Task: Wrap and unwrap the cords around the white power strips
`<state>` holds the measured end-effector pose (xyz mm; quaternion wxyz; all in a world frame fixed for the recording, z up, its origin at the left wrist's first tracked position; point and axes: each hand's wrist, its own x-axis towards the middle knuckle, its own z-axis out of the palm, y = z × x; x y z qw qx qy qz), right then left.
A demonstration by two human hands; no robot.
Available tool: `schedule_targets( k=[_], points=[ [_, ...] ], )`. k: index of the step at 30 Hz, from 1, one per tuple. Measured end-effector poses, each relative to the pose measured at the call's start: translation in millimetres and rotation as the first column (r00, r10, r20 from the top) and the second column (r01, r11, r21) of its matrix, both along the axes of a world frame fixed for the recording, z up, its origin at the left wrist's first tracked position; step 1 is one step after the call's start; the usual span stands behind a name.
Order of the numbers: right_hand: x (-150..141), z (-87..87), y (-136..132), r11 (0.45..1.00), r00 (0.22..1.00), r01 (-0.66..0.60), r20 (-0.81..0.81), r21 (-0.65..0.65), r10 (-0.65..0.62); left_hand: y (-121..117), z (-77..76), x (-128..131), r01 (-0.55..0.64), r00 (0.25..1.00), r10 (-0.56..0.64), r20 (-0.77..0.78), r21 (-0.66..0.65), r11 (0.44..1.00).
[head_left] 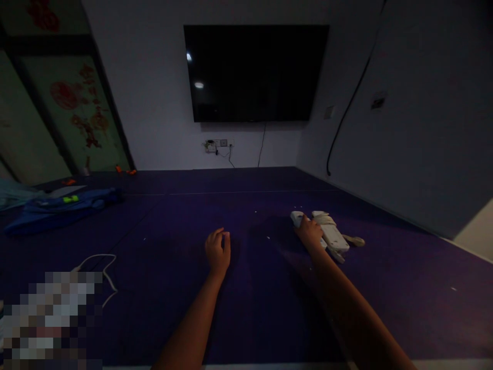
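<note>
My right hand (310, 234) is closed over a white power strip (297, 218) lying on the dark purple surface, and covers much of it. Close beside it, to the right, lies a second white power strip (334, 238) with its pale cord (325, 220) wound around one end. A plug-like end (355, 240) sticks out to the right of that strip. My left hand (218, 250) hovers or rests over the purple surface left of the strips; its fingers are loosely bent, the thumb stands apart, and nothing shows in it.
At the lower left, a blurred-out patch (54, 318) has a white cable (110, 277) beside it. Blue cloth (65, 205) lies farther left. A television (256, 72) hangs on the far wall above sockets (223, 143). A black cable (348, 105) hangs along the right wall.
</note>
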<state>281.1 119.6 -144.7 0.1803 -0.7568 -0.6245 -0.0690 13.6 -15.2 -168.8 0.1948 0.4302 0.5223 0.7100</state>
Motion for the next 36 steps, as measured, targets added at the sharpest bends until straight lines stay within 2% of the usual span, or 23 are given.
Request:
schedule_targets(
  k=[3, 5, 7, 8, 9, 10, 11, 13, 14, 15, 16, 18, 20, 21, 23, 26, 29, 33, 36],
  points=[
    [0, 22.3, -14, 0.996, 0.994, -0.021, -0.11, 0.082, 0.03, 2, -0.5, 0, -0.016, 0.998, 0.013, 0.061, 0.059, 0.998],
    [-2, 41.5, -26, 0.979, 0.969, -0.088, -0.214, 0.183, 0.127, 2, -1.0, 0, -0.014, 0.998, 0.008, 0.061, 0.098, 0.995],
    [-8, 59.5, -38, 0.936, 0.876, -0.152, -0.394, 0.318, 0.277, 2, -1.4, 1, -0.016, 1.0, 0.014, 0.013, 0.106, 0.994],
    [-13, 66.7, -44, 0.903, 0.777, -0.173, -0.509, 0.393, 0.37, 2, -1.4, 2, -0.014, 1.0, 0.015, -0.009, 0.1, 0.995],
    [-19, 72.2, -50, 0.866, 0.629, -0.196, -0.619, 0.459, 0.47, 1, -1.2, 3, -0.006, 1.0, 0.007, -0.014, 0.09, 0.996],
    [-26, 75.6, -56, 0.837, 0.442, -0.207, -0.715, 0.506, 0.542, 0, -0.8, 4, 0.018, 1.0, -0.02, 0.016, 0.073, 0.997],
    [-36, 77.1, -62, 0.827, 0.243, -0.207, -0.791, 0.524, 0.562, -1, -0.2, 6, 0.057, 0.995, -0.061, 0.075, 0.053, 0.997],
    [-57, 74.5, -74, 0.838, -0.158, -0.225, -0.868, 0.497, 0.472, -3, 1.8, 9, 0.152, 0.965, -0.152, 0.214, 0.014, 0.988],
    [-69, 70.8, -79, 0.846, -0.335, -0.254, -0.863, 0.469, 0.377, -4, 3.2, 11, 0.212, 0.94, -0.204, 0.274, -0.001, 0.977],
    [-81, 65.9, -84, 0.842, -0.472, -0.303, -0.838, 0.447, 0.275, -5, 4.9, 12, 0.289, 0.906, -0.269, 0.328, -0.014, 0.957],
    [-93, 59.8, -88, 0.825, -0.572, -0.355, -0.8, 0.44, 0.181, -6, 6.6, 13, 0.384, 0.858, -0.345, 0.38, -0.029, 0.923],
    [-115, 45.6, -95, 0.813, -0.69, -0.419, -0.724, 0.403, 0.004, -10, 9.9, 15, 0.59, 0.708, -0.494, 0.505, -0.039, 0.806],
    [-134, 30.3, -100, 0.82, -0.757, -0.436, -0.643, 0.371, -0.112, -13, 11.8, 17, 0.726, 0.546, -0.574, 0.611, -0.002, 0.688],
    [-141, 23.1, -101, 0.817, -0.773, -0.448, -0.616, 0.363, -0.15, -15, 11.9, 18, 0.749, 0.505, -0.588, 0.632, 0.018, 0.663],
    [-151, 11.4, -102, 0.823, -0.781, -0.464, -0.591, 0.328, -0.204, -19, 10.5, 21, 0.763, 0.475, -0.603, 0.641, 0.04, 0.645],
    [-156, 2.1, -103, 0.834, -0.776, -0.466, -0.589, 0.296, -0.225, -22, 6.9, 23, 0.767, 0.499, -0.576, 0.648, -0.02, 0.642],
    [-153, 0.5, -104, 0.836, -0.756, -0.476, -0.613, 0.274, -0.23, -25, 4.8, 24, 0.771, 0.52, -0.542, 0.661, -0.088, 0.631],
    [-149, 1.5, -109, 0.821, -0.668, -0.536, -0.693, 0.196, -0.271, -31, 5.7, 25, 0.779, 0.531, -0.523, 0.667, -0.14, 0.612],
    [-151, -1.0, -112, 0.818, -0.61, -0.554, -0.744, 0.155, -0.272, -36, 6.9, 28, 0.752, 0.58, -0.504, 0.64, -0.184, 0.633]
  ],
)
